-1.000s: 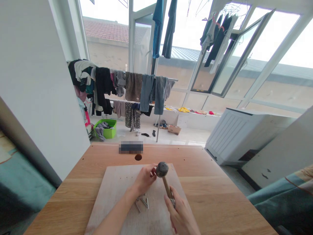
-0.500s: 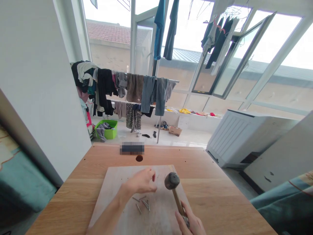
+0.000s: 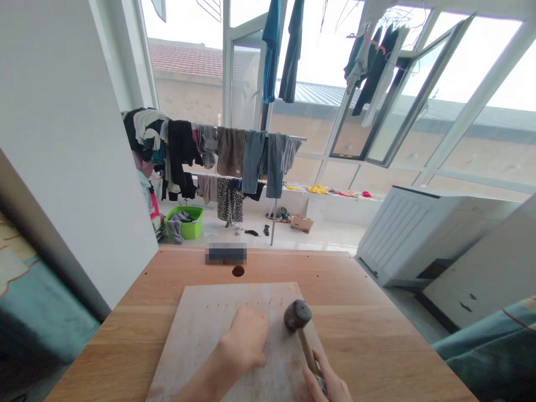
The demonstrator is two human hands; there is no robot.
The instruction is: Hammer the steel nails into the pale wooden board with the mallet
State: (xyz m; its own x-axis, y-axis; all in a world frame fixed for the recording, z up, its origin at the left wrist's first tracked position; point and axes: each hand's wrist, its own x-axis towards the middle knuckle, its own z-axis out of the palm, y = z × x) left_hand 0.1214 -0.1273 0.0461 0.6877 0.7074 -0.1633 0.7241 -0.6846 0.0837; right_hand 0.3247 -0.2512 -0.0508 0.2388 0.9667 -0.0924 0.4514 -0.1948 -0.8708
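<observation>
My right hand (image 3: 329, 381) is wrapped round the wooden handle of a mallet (image 3: 298, 316). Its dark, worn head is up, over the right side of a pale wooden board (image 3: 190, 332). Low over the middle of the board is my left hand (image 3: 248, 338), its fingers curled downward. What those fingers hold, if anything, is hidden beneath the hand, and so are the loose nails seen there earlier. A row of small dark marks (image 3: 226, 305) runs across the far part of the board.
The board lies on a wooden table (image 3: 355, 318) that has a round hole (image 3: 238, 271) near its far edge. A blurred dark object (image 3: 226, 254) is at that edge. Beyond stand a clothes rack with laundry (image 3: 230, 151), a green basket (image 3: 193, 229) and a white cabinet (image 3: 393, 234).
My left hand has moved down and nearer to me, over the nails, and its fingers have curled in. The mallet has shifted only slightly to the right and nearer to me.
</observation>
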